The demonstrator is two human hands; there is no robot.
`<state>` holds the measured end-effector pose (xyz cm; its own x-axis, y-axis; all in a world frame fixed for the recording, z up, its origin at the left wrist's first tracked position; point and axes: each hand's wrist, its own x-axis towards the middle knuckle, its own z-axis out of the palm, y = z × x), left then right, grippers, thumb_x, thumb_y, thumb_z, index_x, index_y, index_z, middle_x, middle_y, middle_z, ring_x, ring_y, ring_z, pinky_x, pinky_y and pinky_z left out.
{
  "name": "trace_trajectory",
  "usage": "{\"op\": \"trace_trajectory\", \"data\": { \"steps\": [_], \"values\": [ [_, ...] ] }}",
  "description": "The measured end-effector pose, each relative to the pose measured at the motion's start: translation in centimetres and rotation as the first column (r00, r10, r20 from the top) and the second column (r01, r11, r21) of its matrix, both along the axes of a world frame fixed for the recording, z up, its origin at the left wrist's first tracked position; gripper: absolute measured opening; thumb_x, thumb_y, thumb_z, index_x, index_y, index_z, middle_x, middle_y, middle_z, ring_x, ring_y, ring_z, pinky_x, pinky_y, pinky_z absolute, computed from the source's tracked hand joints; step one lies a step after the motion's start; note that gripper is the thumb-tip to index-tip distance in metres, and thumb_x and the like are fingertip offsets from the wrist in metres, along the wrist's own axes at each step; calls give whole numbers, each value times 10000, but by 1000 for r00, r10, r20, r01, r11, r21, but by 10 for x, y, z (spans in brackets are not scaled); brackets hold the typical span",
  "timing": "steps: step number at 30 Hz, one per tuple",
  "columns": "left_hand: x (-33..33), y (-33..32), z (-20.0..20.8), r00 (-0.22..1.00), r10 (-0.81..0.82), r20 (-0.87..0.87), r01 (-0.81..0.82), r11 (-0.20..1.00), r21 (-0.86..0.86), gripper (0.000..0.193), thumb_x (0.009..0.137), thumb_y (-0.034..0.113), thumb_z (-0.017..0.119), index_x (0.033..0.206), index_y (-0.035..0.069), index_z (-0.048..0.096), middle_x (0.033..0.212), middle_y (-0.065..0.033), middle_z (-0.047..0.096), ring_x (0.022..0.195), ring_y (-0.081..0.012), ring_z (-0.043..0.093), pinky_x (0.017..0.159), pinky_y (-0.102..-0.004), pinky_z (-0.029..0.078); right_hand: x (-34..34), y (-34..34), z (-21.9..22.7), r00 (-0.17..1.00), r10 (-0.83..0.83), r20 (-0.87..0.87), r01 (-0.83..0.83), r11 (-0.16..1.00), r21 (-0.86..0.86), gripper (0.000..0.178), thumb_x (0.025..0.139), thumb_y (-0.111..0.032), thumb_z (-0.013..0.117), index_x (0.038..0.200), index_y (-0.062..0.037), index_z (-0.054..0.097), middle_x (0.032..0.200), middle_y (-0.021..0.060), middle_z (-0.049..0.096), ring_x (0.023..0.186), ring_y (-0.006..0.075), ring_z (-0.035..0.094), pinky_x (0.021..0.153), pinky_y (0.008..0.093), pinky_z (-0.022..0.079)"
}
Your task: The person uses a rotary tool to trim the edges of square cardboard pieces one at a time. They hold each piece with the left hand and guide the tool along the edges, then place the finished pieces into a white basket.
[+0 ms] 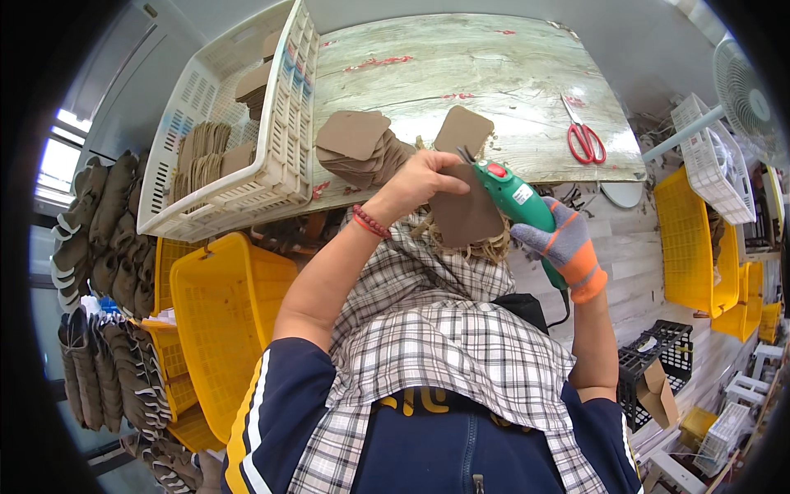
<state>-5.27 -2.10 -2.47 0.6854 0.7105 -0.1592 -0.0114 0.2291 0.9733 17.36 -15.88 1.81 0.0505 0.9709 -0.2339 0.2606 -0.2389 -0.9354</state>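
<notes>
My left hand (418, 179) is closed on a brown square patch with rounded corners (467, 216), pinched near its upper edge over my lap. In a grey and orange work glove, my right hand (568, 251) wraps around green cordless-looking electric scissors (527, 204), though a cord hangs from the handle's lower end. Their dark blades point up and left, close to the patch's top edge and my left fingers. Whether the blades touch the patch, I cannot tell. On the table's near edge lie a stack of similar patches (362, 152) and a single patch (462, 130).
Red-handled scissors (586, 142) lie on the wood-patterned table (444, 62). A white crate (284, 136) with more brown pieces stands left. Yellow baskets (218, 329) flank me, with brown shoe-like pieces (111, 247) at far left. A fan (745, 95) stands right.
</notes>
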Motion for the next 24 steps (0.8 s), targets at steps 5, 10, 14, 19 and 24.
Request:
{"op": "trace_trajectory", "data": {
  "steps": [5, 10, 14, 19, 24],
  "values": [
    [-29, 5, 17, 973, 209, 100, -212, 977, 19, 215, 795, -16, 659, 1010, -23, 650, 897, -50, 688, 776, -94, 635, 735, -228, 511, 7, -12, -1, 994, -41, 100, 47, 997, -56, 527, 718, -270, 811, 1100, 14, 586, 749, 18, 615, 573, 45, 504, 491, 217, 427],
    [-36, 6, 19, 966, 240, 91, -245, 968, 49, 213, 801, -10, 659, 1013, -16, 645, 895, -48, 684, 780, -99, 635, 732, -233, 516, 2, -14, -4, 994, -6, 111, 6, 1000, 3, 515, 728, -265, 806, 1101, 14, 586, 741, 18, 615, 557, 52, 503, 490, 220, 427],
    [-49, 14, 35, 903, 401, 153, -424, 889, 174, 252, 807, -6, 644, 1057, 24, 644, 970, -55, 673, 817, -115, 627, 749, -241, 516, -2, -10, -9, 994, -38, 100, 30, 997, 77, 513, 729, -271, 807, 1100, 7, 586, 732, 12, 611, 551, 50, 508, 487, 212, 425],
    [-121, 77, 36, 703, 711, -9, -602, 601, 526, 358, 816, 94, 654, 1162, 34, 586, 1026, -111, 651, 903, -204, 622, 813, -329, 506, 5, -16, -9, 983, -169, 72, 166, 985, 37, 463, 741, -253, 795, 1076, -6, 592, 700, -1, 602, 527, 49, 504, 474, 205, 418],
    [-46, 49, 45, 449, 891, 63, 146, -142, 979, 405, 768, 145, 677, 1123, -18, 569, 1068, -162, 562, 1075, -302, 475, 942, -387, 352, 20, -19, -26, 973, -230, 13, 230, 973, 8, 431, 745, -251, 791, 1049, -12, 597, 704, 5, 611, 521, 63, 515, 472, 215, 421]
  ]
}}
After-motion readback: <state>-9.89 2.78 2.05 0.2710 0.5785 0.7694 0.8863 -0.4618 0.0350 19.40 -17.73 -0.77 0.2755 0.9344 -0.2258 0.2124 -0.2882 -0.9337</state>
